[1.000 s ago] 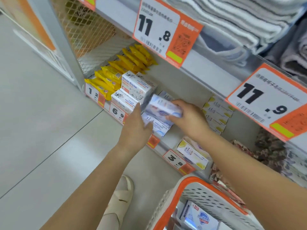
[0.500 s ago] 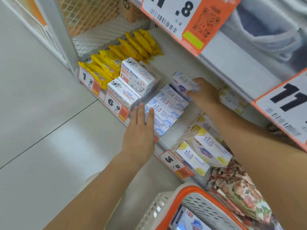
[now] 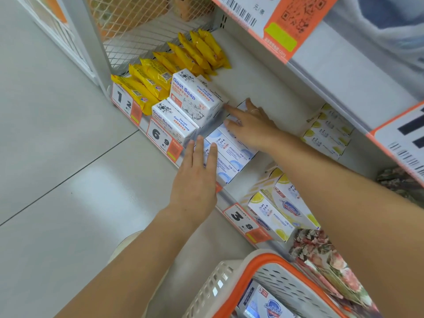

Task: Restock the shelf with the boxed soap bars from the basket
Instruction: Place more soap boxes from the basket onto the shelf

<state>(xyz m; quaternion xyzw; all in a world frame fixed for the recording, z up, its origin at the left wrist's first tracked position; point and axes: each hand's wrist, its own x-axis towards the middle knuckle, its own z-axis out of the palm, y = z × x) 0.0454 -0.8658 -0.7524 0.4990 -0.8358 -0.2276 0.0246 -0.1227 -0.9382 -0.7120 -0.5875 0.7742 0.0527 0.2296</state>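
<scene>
My right hand [image 3: 250, 125] lies flat on the far end of the row of blue soap boxes [image 3: 226, 152]. Its fingers are straight and spread, so the grip is let go and only presses down on the top. My left hand [image 3: 195, 180] is flat too, with straight fingers touching the near end of the same row at the front edge of the shelf [image 3: 259, 72]. It holds nothing.

The blue soap boxes sit in a line on the shelf, just right of the Goat Soap boxes [image 3: 188, 104]. More soap waits in the basket [image 3: 231, 283], near me at the bottom. I can see one blue box [image 3: 268, 304] in there.

I think the step now is to tidy the row. To do it well I should push softly from both ends, so the boxes slide close together and stay straight. I should not bump the Goat Soap boxes, which are stacked two high and could tip.

My right hand covers the far box, so I cannot tell if it sits flat. The basket is cut off at the bottom, so I cannot count what is left. The lemon soap boxes [image 3: 275, 216] on the right are partly behind my arm. The big price tags [image 3: 270, 21] up top are cut off too.
</scene>
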